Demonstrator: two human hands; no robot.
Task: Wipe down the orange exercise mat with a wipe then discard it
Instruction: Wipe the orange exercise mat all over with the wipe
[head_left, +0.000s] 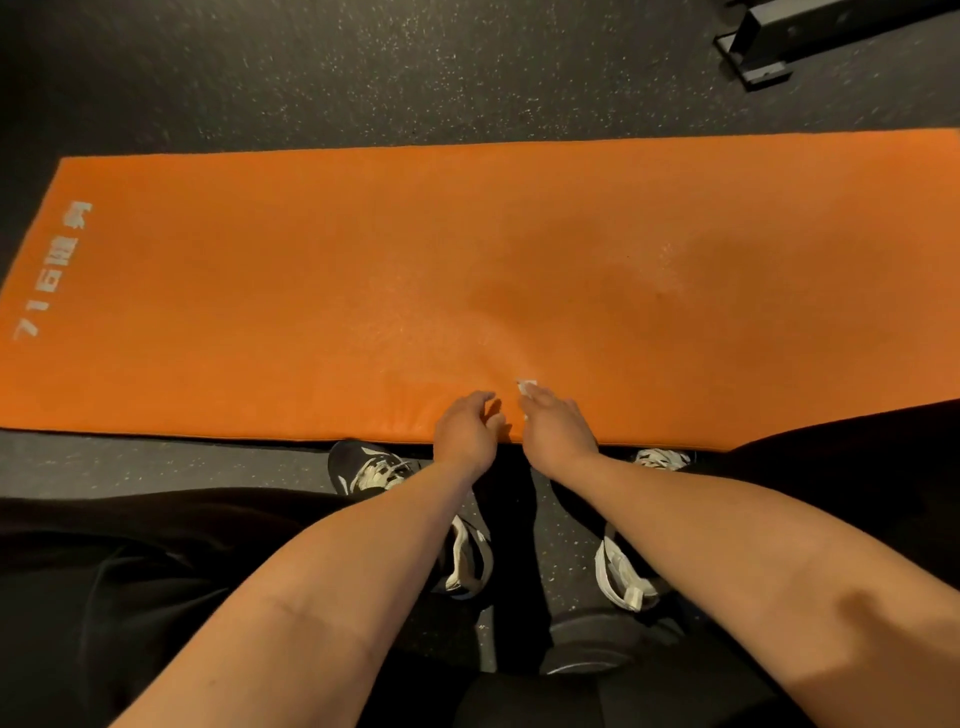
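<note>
Mid-wipe I think: my right hand (553, 423) pinches the wipe (527, 385) on the orange mat (260, 291), left hand (467, 428) loose and empty beside it. Next, sweep outward.

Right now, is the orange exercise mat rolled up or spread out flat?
Spread out flat. The orange exercise mat lies open on the dark speckled floor, its long edges straight, with no roll in view; its right end runs out of frame.

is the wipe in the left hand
No, the white wipe sticks out from the right hand; the left hand holds nothing visible above the orange mat.
</note>
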